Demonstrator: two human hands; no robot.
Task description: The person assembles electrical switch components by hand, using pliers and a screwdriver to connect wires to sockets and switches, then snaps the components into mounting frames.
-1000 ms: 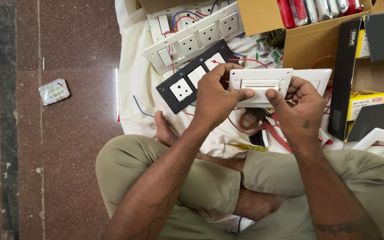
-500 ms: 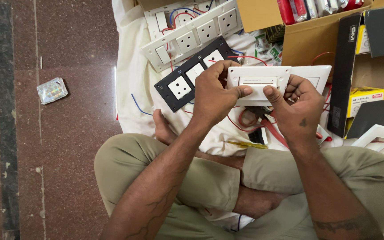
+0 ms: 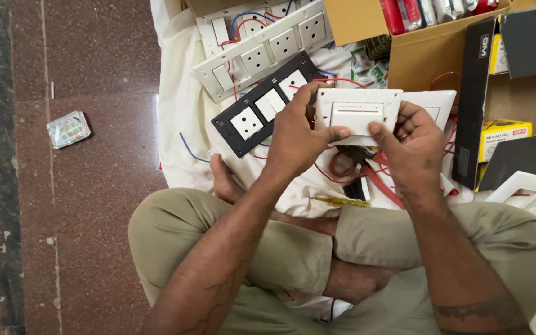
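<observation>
Left hand [image 3: 296,133] shifted; white switch plate [image 3: 358,115] long axis level, face up.

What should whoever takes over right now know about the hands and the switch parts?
Left hand: grip on the left edge of the white switch plate, thumb across its front.
Right hand: holds the plate's right side and lower edge, thumb on the front.
The plate is held up over the lap, above loose red wires.
On the white cloth: a black socket panel, a longer white socket panel with wires behind it, a yellow-handled screwdriver near the knee.
Cardboard box of parts at upper right.
Done: plate is in both hands. Left: cannot tell from this view whether it is wired.
</observation>
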